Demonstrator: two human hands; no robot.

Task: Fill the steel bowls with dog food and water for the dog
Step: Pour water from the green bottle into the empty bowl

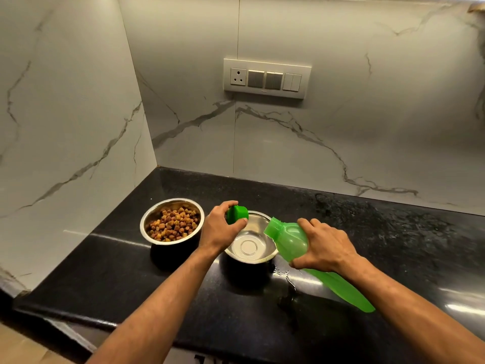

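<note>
The empty steel bowl [250, 241] sits on the black tabletop [110, 261] just in front of the person, its shiny bottom bare and dry as far as can be seen, so the water half of the job is judged not yet done. Over its right rim hangs the mouth of a green bottle [288, 239], tilted down and leftward so that whatever runs out should land inside the bowl rather than on the stone. The right hand [324, 245] has its grip closed around the bottle's upper body near the shoulder, a hold that gives control of the tilt while the long lower end trails back toward the person. The left hand [221, 228] has its grip closed on the green cap [236, 214], held above the bowl's far left rim, out of the way of the pour yet ready to go back on. No stream shows at the mouth. Just left of the empty bowl stands the second steel bowl [172, 222], already holding brown kibble [173, 223], set apart enough that splashes should miss it. A small wet patch [287, 278] glistens on the tabletop by the near right of the empty bowl.
</note>
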